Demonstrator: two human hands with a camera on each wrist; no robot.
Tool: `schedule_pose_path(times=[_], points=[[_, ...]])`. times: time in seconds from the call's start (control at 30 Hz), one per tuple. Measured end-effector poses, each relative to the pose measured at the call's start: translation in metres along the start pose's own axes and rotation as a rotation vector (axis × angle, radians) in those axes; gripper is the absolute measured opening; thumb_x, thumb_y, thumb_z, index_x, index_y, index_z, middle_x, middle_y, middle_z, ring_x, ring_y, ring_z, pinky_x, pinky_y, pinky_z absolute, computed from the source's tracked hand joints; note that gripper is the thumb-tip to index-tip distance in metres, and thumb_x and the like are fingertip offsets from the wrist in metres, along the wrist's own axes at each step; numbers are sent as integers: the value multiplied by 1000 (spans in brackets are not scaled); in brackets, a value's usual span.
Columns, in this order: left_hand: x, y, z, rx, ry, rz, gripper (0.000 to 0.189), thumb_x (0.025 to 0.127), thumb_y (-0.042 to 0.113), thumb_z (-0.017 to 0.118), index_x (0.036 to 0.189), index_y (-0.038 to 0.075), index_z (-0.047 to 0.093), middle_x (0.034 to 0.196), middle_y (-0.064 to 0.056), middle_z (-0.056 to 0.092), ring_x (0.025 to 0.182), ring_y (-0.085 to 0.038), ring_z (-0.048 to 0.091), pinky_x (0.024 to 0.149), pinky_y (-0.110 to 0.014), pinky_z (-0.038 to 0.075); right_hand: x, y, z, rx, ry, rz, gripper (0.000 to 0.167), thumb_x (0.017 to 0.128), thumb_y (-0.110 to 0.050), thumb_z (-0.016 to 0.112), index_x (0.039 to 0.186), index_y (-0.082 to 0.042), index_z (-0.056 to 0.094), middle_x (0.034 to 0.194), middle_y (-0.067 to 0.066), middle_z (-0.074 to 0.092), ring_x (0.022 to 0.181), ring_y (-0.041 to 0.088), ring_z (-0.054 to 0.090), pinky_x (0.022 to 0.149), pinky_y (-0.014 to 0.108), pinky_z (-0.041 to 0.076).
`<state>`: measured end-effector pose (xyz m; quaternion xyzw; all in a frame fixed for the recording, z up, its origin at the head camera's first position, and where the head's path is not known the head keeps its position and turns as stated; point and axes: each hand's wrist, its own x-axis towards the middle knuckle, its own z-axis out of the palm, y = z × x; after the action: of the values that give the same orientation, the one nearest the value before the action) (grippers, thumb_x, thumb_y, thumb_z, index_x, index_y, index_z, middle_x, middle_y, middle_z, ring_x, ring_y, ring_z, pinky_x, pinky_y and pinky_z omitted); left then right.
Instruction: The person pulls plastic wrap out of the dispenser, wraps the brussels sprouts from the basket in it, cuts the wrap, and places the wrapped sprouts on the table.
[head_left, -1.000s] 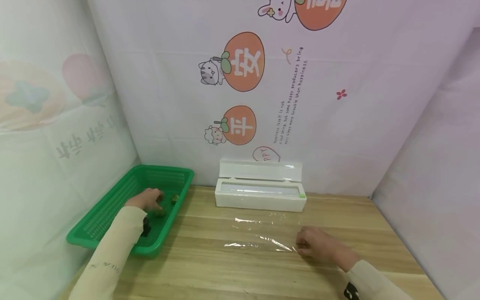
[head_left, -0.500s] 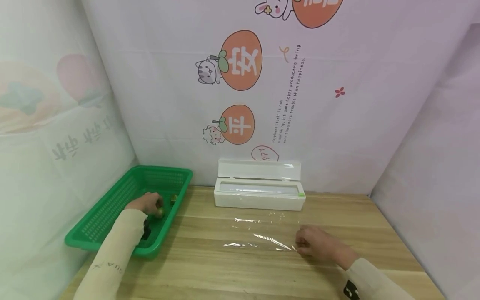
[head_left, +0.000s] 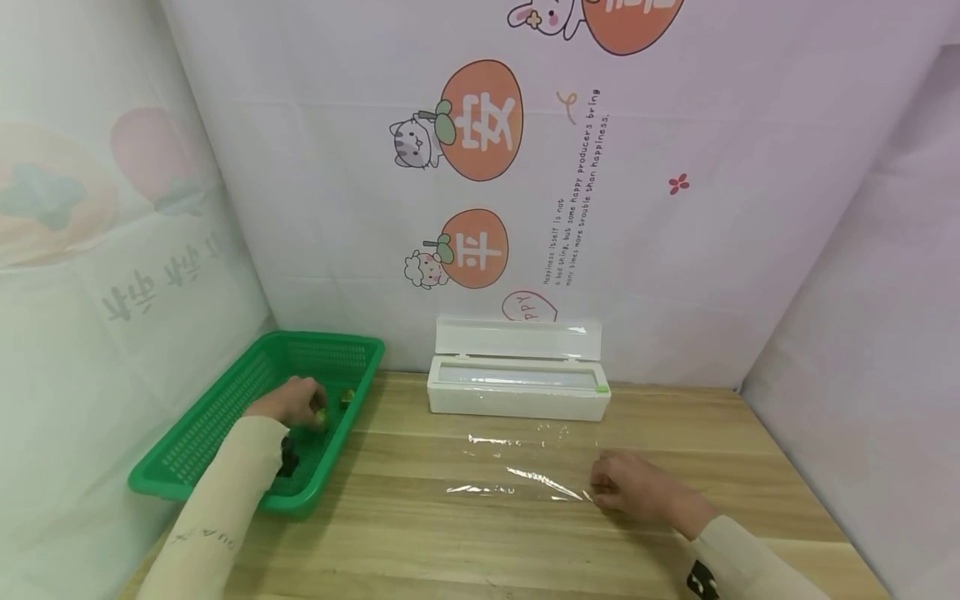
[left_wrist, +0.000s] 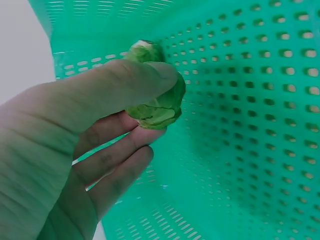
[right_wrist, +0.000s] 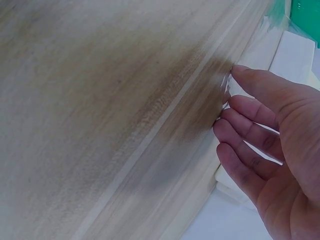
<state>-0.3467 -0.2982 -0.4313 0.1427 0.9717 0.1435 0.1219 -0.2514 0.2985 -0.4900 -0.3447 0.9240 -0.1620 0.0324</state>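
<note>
My left hand (head_left: 287, 402) is inside the green basket (head_left: 330, 467), its thumb and fingers pinching a Brussels sprout (left_wrist: 162, 107). Just beyond that one, a second Brussels sprout (left_wrist: 145, 51) lies against the basket wall; it also shows in the head view as a small sprout (head_left: 347, 397). On the wooden table, a clear sheet of cling film (head_left: 510, 471) stretches out in front of the white cling film box (head_left: 519, 403). My right hand (head_left: 637, 487) holds the film's right edge near its front corner, with thumb and fingers curled at the film in the right wrist view.
The box's lid (head_left: 517, 339) stands raised against the patterned back cloth (head_left: 645, 250). A green slider (head_left: 602, 389) sits at the box's right end. White cloth walls close in the table (head_left: 420, 542) at left and right.
My left fingers have closed round the Brussels sprout and lifted it slightly. The right hand stays at the film edge. The head view has shifted a little.
</note>
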Motion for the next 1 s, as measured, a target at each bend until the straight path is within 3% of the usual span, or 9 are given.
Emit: schedule_pose_path(times=[0.3,0.53,0.73,0.87,1.0], points=[[-4,14,-25,49,35,99,39,87,8,83,121,-6,70,108,-15,72,96,-26,67,82,-44,61,1,1,2,-7,4,1,24,89,-11,82,77,-20,63,77,-10,57,72,0,46,61,19,45],[-4,33,-44,94,70,175,37,89,10,83,122,-3,71,112,-14,72,102,-26,67,86,-45,61,0,3,2,-21,19,-18,25,89,-10,82,76,-20,63,76,-10,56,71,-2,43,60,18,44],[-7,61,-55,131,99,270,31,89,13,84,116,1,73,112,-13,73,101,-25,68,87,-46,60,1,2,1,-36,22,-35,26,88,-9,83,74,-19,63,73,-10,55,69,-3,41,59,17,42],[-4,85,-59,149,97,298,24,90,14,84,110,6,73,107,-8,72,95,-21,63,84,-43,57,0,1,0,-42,20,-38,24,89,-9,82,76,-19,65,76,-9,57,71,-1,45,60,17,44],[3,112,-59,186,96,330,23,89,13,84,109,5,75,108,-8,74,97,-23,66,89,-44,59,0,0,0,-38,21,-40,21,89,-9,82,78,-19,67,79,-8,60,72,1,50,61,18,47]])
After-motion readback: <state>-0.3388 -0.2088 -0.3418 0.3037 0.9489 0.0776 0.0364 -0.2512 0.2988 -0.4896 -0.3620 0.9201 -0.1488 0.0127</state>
